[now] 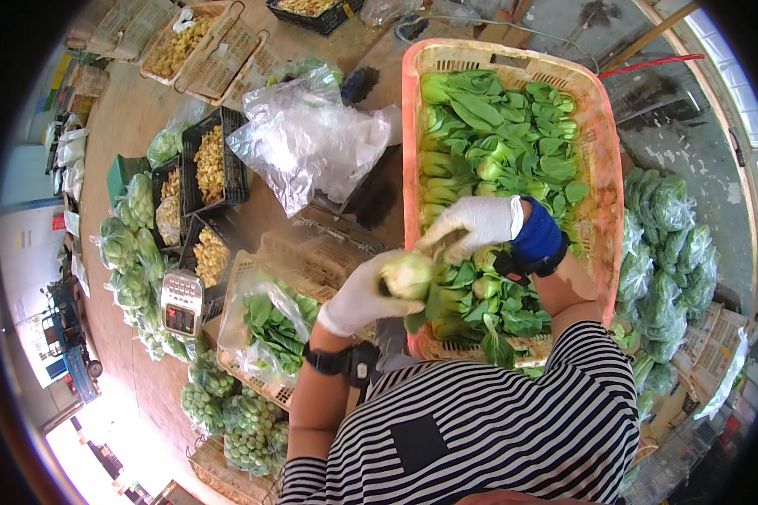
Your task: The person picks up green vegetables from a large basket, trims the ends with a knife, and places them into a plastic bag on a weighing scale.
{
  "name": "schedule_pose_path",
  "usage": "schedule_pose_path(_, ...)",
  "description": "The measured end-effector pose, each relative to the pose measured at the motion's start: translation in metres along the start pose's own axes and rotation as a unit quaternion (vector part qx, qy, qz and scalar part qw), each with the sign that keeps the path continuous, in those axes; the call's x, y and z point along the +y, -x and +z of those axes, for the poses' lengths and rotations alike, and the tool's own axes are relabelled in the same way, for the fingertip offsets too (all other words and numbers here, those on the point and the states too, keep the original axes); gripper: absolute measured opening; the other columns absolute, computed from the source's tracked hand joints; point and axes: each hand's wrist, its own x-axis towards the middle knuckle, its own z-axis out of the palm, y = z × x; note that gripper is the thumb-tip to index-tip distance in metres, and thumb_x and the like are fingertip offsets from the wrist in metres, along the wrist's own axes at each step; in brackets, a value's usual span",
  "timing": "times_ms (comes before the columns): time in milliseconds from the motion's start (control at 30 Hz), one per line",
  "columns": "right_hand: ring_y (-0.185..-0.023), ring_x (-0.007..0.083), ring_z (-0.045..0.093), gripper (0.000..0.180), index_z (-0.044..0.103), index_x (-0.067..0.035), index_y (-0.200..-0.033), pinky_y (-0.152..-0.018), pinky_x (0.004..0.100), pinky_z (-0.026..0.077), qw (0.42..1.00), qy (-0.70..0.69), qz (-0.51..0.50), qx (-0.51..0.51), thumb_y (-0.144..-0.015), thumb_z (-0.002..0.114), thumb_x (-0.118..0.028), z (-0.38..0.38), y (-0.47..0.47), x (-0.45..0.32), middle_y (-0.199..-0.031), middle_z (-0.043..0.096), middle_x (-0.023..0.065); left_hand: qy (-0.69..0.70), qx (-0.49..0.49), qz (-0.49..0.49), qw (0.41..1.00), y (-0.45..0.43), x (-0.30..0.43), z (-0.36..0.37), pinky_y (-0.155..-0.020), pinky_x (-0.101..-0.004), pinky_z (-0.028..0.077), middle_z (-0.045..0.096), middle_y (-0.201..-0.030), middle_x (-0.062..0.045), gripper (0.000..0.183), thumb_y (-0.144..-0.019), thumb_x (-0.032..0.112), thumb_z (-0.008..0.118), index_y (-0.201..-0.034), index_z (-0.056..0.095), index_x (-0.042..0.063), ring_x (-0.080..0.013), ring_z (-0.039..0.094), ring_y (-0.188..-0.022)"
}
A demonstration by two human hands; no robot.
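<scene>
My left hand [357,300], in a white glove, is closed around a head of bok choy [408,276]. Its pale cut base faces up and its leaves hang below. My right hand [478,222], also gloved, reaches in from the right with bent fingers at the vegetable's edge. Whether those fingers grip a leaf is unclear, as they are partly blurred. Beneath my right hand stands a large worn orange-pink plastic crate [410,126]. Rows of bok choy [499,120] fill much of it, leaves and pale stems showing.
Left of me, a beige crate [234,303] holds bagged greens, with a digital scale [182,303] beyond it. Crumpled clear plastic bags [316,136] lie ahead. Black crates [189,164] contain ginger-like roots. Bagged greens [660,252] are piled right of the large crate.
</scene>
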Motion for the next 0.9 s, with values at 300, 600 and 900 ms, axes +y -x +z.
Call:
schedule_pose_path(300,-0.113,0.0237,0.055,0.066,0.047,-0.017,-0.128,-0.093,0.0463,0.042,0.669,0.482,0.332,0.458,-0.071,0.074,-0.034,-0.163,-0.087,0.128,-0.121,0.057,0.0082,0.253,0.213,0.073,0.941,0.036,-0.039,-0.009,-0.088,-0.0367,0.049,0.06,-0.111,-0.014,0.08,-0.062,0.027,0.085,-0.128,0.044,0.008,-0.0233,0.06,-0.098)
schedule_pose_path(600,-0.116,0.0256,0.053,0.079,0.042,-0.01,-0.137,-0.099,0.0357,0.04,0.774,0.238,-0.008,0.586,-0.067,0.077,-0.013,-0.142,-0.008,0.131,-0.128,0.054,0.0126,0.194,0.298,0.057,0.933,0.069,-0.046,-0.019,-0.094,-0.0307,0.044,0.059,-0.12,-0.011,0.066,-0.068,-0.002,0.071,-0.129,0.046,0.004,-0.0177,0.056,-0.106)
schedule_pose_path(900,-0.121,0.0215,0.048,0.092,0.033,-0.002,-0.14,-0.102,0.0352,0.038,0.839,-0.218,-0.186,0.463,-0.067,0.081,-0.031,-0.007,0.054,0.009,-0.132,0.048,0.0084,0.203,0.201,0.129,0.95,0.065,-0.02,0.003,-0.088,-0.0356,0.046,0.059,-0.106,-0.013,0.079,-0.064,0.023,0.079,-0.13,0.041,0.002,-0.0244,0.058,-0.1)
